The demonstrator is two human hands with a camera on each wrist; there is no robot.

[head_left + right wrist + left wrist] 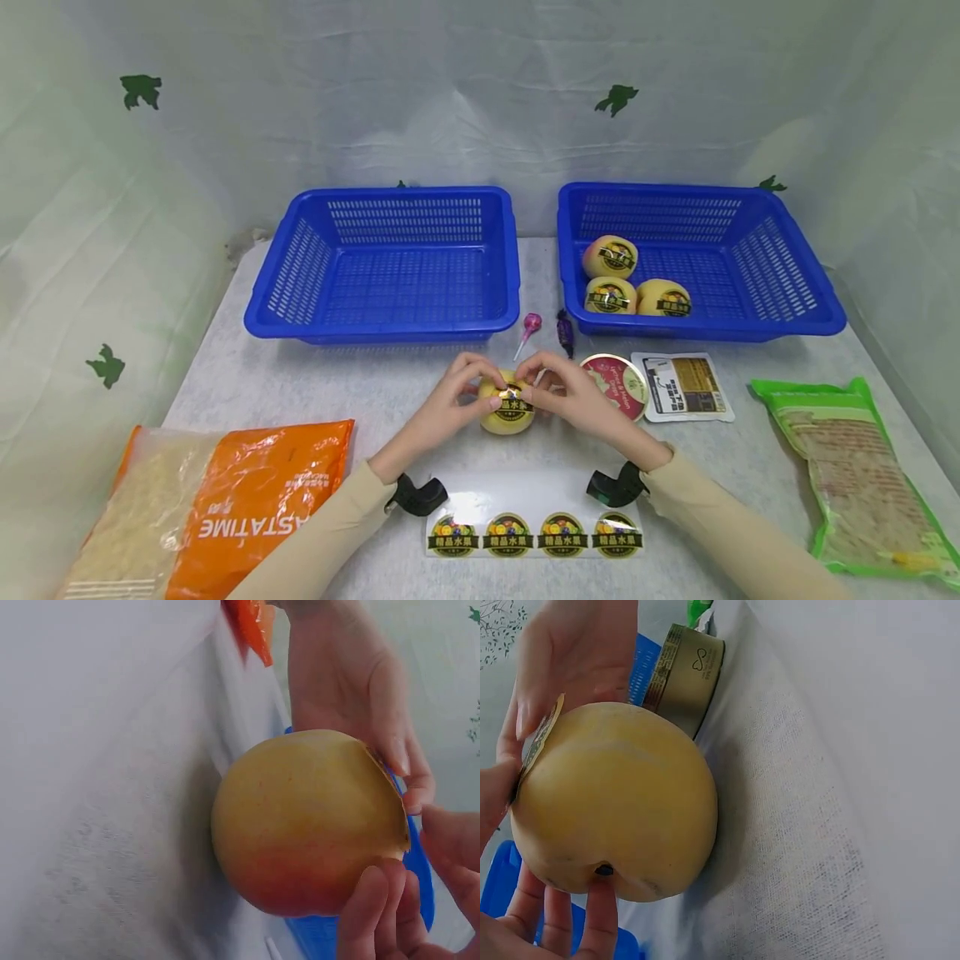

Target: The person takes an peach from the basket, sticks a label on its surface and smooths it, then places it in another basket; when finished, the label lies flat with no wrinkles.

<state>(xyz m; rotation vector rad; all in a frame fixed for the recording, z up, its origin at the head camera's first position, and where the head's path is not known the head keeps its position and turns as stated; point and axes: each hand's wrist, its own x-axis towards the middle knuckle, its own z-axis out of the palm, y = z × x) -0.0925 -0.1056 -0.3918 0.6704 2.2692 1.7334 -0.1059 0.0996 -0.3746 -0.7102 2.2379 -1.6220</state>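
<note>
Between both hands a yellow apple (497, 426) rests on the table, a round black-and-gold fruit sticker (514, 407) on its upper side. My left hand (459, 393) holds the apple from the left, its thumb at the sticker's edge and other fingers along the fruit's side in the left wrist view. From the right, my right hand (572, 395) holds it too, thumb and index finger at the sticker. Seen in the right wrist view, the sticker's edge (390, 796) stands slightly off the apple's skin. Nearer me lies a sticker sheet (525, 490) with a row of several stickers.
Two blue baskets stand behind: the left one (390, 330) and the right one (720, 330), which holds three stickered apples (611, 297). Around lie a lollipop (532, 322), purple candy (566, 335), round tin (615, 383), flat packet (686, 387), orange pasta bag (262, 475) and green-edged bag (862, 475).
</note>
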